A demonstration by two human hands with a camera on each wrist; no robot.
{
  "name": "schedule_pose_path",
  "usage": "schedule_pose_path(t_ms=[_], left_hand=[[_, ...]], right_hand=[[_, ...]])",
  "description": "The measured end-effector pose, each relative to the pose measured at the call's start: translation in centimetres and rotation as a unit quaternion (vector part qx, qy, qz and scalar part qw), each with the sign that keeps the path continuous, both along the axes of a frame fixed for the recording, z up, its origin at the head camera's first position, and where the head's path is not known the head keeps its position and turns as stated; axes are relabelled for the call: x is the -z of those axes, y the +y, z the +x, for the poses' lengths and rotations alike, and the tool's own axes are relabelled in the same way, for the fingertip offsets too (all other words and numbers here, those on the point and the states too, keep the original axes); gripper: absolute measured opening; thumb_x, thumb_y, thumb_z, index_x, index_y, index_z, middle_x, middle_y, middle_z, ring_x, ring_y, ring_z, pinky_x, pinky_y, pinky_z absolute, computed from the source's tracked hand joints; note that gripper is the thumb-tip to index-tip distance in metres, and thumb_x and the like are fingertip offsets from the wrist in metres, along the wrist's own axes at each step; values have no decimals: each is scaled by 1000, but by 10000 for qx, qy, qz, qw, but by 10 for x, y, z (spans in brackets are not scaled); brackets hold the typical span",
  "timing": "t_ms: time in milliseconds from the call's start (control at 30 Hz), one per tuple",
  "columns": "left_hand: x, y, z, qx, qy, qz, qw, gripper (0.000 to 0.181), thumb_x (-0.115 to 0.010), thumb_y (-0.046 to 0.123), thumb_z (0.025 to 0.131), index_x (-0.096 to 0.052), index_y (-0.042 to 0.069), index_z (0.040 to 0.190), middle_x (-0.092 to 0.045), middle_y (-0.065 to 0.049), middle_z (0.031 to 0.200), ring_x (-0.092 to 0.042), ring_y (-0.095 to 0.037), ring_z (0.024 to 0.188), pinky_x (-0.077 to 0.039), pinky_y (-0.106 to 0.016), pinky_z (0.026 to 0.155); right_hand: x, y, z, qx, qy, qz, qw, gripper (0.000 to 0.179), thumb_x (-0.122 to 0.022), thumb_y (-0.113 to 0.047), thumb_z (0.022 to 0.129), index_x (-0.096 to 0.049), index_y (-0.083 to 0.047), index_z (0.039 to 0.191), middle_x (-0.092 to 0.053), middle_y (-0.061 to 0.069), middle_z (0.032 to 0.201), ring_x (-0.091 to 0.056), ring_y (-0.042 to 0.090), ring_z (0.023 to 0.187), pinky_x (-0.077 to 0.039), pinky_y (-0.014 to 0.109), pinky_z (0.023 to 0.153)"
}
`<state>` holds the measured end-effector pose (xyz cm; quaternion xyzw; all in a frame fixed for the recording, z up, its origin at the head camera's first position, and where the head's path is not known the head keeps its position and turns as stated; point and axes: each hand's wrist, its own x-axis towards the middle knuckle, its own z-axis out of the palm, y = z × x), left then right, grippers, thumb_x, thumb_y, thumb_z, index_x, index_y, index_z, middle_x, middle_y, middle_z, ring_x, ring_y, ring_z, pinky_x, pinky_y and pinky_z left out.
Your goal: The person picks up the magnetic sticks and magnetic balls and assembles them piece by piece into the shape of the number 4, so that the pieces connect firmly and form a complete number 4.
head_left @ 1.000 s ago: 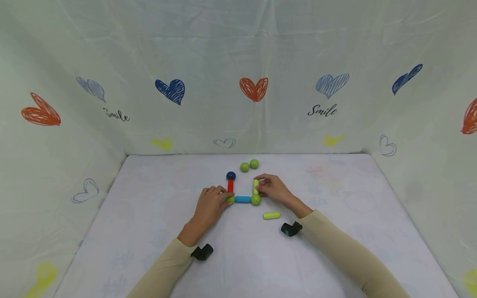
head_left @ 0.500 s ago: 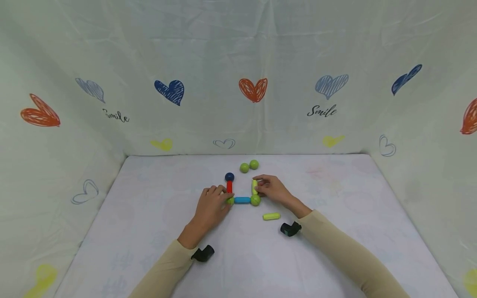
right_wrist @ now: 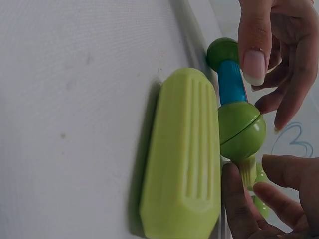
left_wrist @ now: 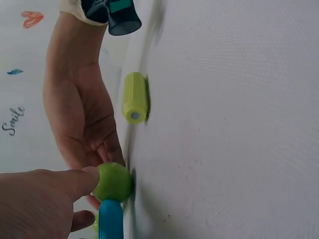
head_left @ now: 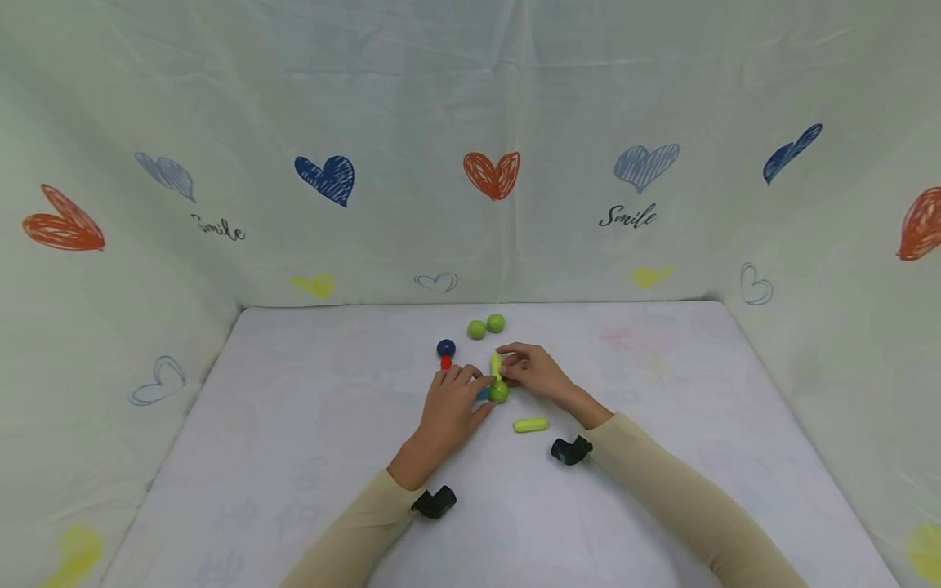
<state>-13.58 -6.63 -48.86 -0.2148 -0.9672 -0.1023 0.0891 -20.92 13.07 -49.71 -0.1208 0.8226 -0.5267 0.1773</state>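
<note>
My left hand (head_left: 454, 402) has slid right onto the blue rod (right_wrist: 231, 82), touching the green ball (head_left: 499, 393). My right hand (head_left: 534, 371) still pinches the yellow-green rod (head_left: 496, 365) above that ball, so both hands now meet there.

Two balls (head_left: 486, 327) lie behind the hands; a stick (head_left: 531, 425) lies before.

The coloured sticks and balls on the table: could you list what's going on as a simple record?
Left hand: fingers rest on the blue stick
Right hand: pinches an upright yellow-green stick
Joint: green ball links both sticks
Loose: yellow-green stick, two green balls
Behind: navy ball on red stick
</note>
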Motion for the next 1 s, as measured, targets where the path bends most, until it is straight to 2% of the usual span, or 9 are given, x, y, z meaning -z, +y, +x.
schedule_pose_path(t_ms=[267, 700, 1000], left_hand=[[2, 8, -4, -55, 60, 35, 10000, 39, -83, 36, 93, -76, 21, 129, -69, 1, 118, -59, -20, 111, -47, -40, 97], [1, 18, -9, -65, -147, -77, 9998, 32, -81, 35, 95, -78, 23, 125, -70, 2, 117, -60, -20, 114, -47, -40, 102], [2, 20, -11, -159, -20, -37, 9999, 27, -83, 34, 93, -82, 24, 118, -71, 3, 111, -62, -18, 109, -48, -38, 99]], right_hand=[[-4, 1, -4, 57, 130, 76, 9999, 39, -64, -2, 102, -60, 7, 140, -72, 21, 113, -77, 25, 95, -63, 33, 83], [-11, 6, -32, 520, 422, 380, 9970, 38, -65, -7, 103, -62, 3, 139, -73, 20, 116, -75, 21, 89, -56, 28, 78], [-12, 2, -49, 862, 413, 329, 9949, 40, -63, -5, 101, -61, 4, 140, -71, 23, 116, -75, 25, 91, -57, 26, 76]])
